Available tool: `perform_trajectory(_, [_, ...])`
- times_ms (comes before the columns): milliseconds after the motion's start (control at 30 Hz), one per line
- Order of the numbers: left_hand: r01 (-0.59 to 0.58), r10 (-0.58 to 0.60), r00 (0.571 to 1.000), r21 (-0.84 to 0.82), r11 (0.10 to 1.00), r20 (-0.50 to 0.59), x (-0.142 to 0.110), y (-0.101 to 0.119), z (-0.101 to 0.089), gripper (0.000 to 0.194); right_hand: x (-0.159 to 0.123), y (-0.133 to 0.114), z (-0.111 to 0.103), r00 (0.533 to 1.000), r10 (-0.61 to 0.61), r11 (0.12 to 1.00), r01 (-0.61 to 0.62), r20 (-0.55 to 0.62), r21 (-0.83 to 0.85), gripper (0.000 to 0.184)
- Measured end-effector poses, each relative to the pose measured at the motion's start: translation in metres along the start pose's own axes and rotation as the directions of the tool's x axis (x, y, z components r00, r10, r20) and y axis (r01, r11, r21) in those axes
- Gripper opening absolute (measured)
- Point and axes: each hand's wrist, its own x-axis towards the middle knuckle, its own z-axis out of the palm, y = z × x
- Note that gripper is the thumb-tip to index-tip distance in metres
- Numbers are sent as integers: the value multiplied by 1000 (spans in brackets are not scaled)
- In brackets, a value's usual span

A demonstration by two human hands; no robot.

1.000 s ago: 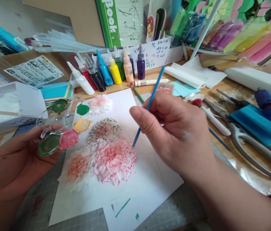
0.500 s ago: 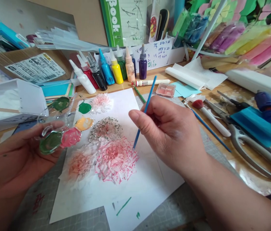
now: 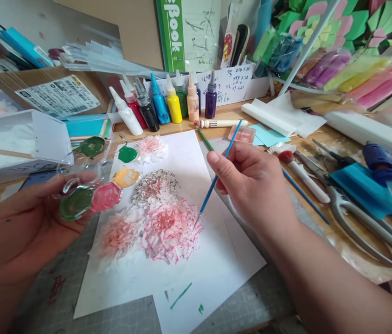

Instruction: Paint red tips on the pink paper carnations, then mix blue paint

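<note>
Pinching a thin blue brush (image 3: pixel 210 192), the right hand (image 3: pixel 255 178) is holding its tip at about three o'clock on the big pink-edged flower (image 3: pixel 168 234); whether the tip is touching is too tiny to tell for sure. The left hand (image 3: pixel 39 215), at the picture's nine o'clock, is gripping a clear paint tray (image 3: pixel 103 173). The big flower is lying on white paper (image 3: pixel 126 290). A dark-edged flower (image 3: pixel 157 186) is sitting at its eleven o'clock, close by.

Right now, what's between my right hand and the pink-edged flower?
Head view: the blue paintbrush in your right hand, its tip at the pink-edged flower.
</note>
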Motion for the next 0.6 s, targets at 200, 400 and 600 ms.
perform_trajectory(200, [0, 1, 1000, -38, 999, 17, 1, -3, -4, 21, 2, 3, 4, 998, 57, 998, -57, 4, -28, 39])
perform_trajectory(400, [25, -23, 999, -49, 998, 33, -1, -1, -3, 22, 3, 6, 6, 997, 72, 997, -72, 1, -28, 39])
perform_trajectory(600, [9, -6, 997, -42, 999, 82, -1, -1, -3, 23, 3, 9, 6, 997, 63, 997, -64, -33, -39, 40])
